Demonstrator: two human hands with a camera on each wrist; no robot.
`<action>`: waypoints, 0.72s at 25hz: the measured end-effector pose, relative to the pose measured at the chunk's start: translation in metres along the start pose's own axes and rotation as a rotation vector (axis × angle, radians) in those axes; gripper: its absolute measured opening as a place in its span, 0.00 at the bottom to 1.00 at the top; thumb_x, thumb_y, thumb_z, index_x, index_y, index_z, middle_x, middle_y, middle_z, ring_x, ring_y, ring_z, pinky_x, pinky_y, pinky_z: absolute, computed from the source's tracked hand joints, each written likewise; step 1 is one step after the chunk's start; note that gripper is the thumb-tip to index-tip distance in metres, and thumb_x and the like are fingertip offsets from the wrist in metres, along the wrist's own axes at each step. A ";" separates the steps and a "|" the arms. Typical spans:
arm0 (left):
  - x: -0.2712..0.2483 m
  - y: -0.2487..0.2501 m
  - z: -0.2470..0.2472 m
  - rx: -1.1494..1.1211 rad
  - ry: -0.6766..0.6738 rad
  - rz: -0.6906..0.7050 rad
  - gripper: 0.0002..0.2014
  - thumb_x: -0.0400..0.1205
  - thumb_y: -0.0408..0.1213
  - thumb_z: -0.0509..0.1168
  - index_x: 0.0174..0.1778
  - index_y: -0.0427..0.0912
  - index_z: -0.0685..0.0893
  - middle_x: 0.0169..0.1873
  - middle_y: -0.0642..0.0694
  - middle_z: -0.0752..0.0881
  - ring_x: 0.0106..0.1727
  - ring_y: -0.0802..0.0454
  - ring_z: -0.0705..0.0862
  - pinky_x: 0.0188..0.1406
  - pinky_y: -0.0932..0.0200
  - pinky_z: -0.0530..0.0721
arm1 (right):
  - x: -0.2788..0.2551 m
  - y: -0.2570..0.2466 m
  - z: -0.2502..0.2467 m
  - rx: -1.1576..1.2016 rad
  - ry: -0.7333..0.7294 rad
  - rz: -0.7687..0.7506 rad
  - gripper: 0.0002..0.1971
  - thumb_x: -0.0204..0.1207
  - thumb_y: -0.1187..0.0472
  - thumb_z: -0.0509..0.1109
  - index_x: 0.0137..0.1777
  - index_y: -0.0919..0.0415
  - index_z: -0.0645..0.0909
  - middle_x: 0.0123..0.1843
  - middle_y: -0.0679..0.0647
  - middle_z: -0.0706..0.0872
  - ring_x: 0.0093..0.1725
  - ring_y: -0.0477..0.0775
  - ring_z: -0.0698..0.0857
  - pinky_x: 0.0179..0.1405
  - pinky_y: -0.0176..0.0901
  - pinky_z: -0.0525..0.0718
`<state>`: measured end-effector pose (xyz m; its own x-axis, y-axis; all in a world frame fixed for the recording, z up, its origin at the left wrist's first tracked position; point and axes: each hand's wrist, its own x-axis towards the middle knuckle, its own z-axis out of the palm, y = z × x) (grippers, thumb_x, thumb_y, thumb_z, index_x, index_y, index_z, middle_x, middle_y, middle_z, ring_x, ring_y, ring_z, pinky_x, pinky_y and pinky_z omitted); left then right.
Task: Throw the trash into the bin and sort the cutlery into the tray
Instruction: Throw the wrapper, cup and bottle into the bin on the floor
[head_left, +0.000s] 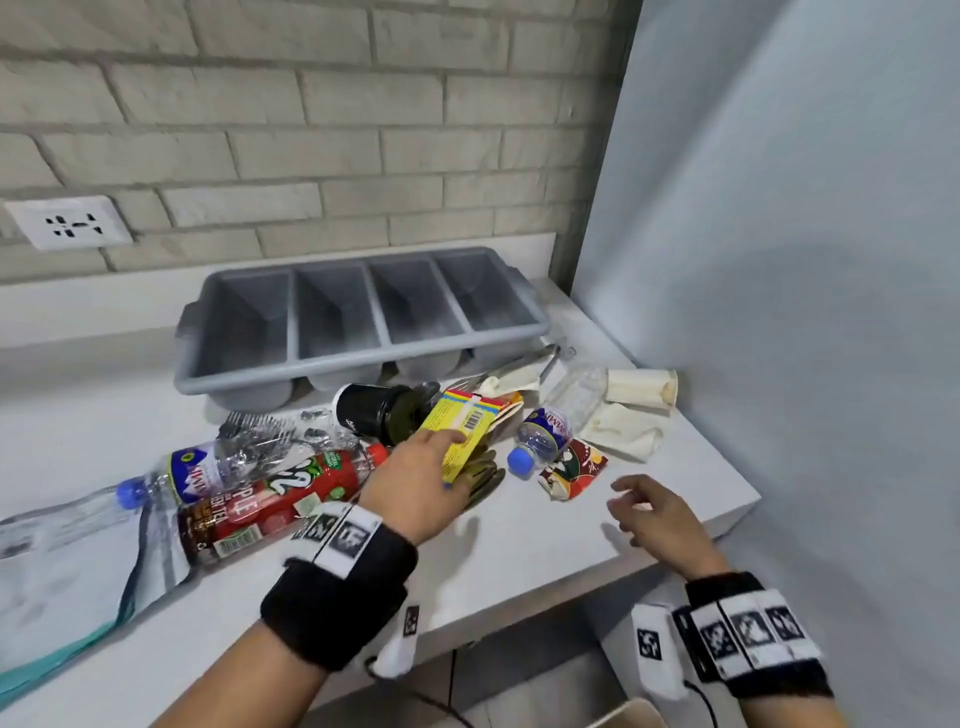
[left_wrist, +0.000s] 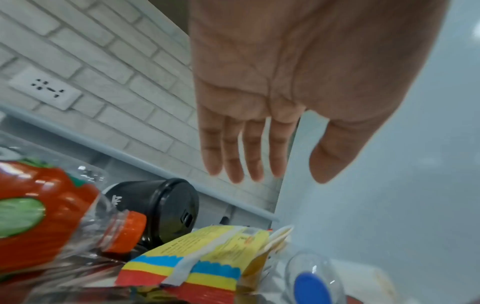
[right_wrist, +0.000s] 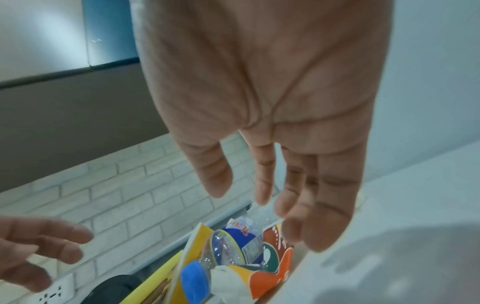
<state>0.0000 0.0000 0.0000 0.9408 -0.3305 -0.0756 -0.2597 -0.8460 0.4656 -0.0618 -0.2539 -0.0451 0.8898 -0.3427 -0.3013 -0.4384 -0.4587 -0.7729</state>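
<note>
My left hand (head_left: 445, 460) hovers open over a yellow snack packet (head_left: 464, 428) in the middle of the pile. In the left wrist view its fingers (left_wrist: 233, 156) are straight above that packet (left_wrist: 207, 253) and hold nothing. My right hand (head_left: 626, 501) is open with loosely bent fingers, just right of a crumpled red-orange wrapper (head_left: 574, 467) and a small crushed bottle (head_left: 543, 436) with a blue cap. The grey cutlery tray (head_left: 332, 371) stands at the back, its compartments empty. Forks (head_left: 252, 423) lie left of a black cup (head_left: 366, 410). Gold cutlery (head_left: 485, 475) shows under the packet.
A red tea bottle (head_left: 270, 501), clear water bottles (head_left: 208, 462) and a plastic bag (head_left: 67, 561) lie at the left. A squashed paper cup (head_left: 641, 387), napkins (head_left: 623, 431) and metal cutlery (head_left: 550, 358) sit by the right wall. The counter edge (head_left: 571, 582) is near my wrists. No bin shows.
</note>
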 end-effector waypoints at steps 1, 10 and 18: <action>0.015 0.004 0.005 0.053 0.044 -0.028 0.28 0.78 0.48 0.62 0.75 0.51 0.68 0.71 0.46 0.75 0.70 0.45 0.76 0.66 0.50 0.78 | 0.012 -0.005 0.003 0.051 -0.003 0.041 0.13 0.76 0.61 0.67 0.60 0.59 0.75 0.49 0.58 0.82 0.41 0.55 0.81 0.39 0.44 0.79; 0.058 0.005 0.033 0.259 -0.142 -0.238 0.39 0.75 0.39 0.66 0.80 0.46 0.53 0.72 0.37 0.72 0.69 0.36 0.77 0.61 0.43 0.80 | 0.081 -0.020 0.044 0.144 0.207 0.248 0.31 0.60 0.53 0.78 0.60 0.70 0.78 0.56 0.65 0.88 0.55 0.64 0.87 0.49 0.49 0.84; 0.061 0.003 0.032 0.215 -0.113 -0.210 0.30 0.77 0.33 0.59 0.77 0.45 0.62 0.69 0.38 0.75 0.67 0.35 0.79 0.61 0.44 0.80 | 0.084 -0.026 0.052 -0.088 0.236 0.304 0.15 0.74 0.64 0.66 0.57 0.72 0.82 0.60 0.66 0.87 0.57 0.65 0.84 0.49 0.44 0.79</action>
<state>0.0494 -0.0365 -0.0317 0.9517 -0.1732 -0.2535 -0.1136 -0.9657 0.2334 0.0310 -0.2280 -0.0792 0.6689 -0.6478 -0.3647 -0.6956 -0.3723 -0.6144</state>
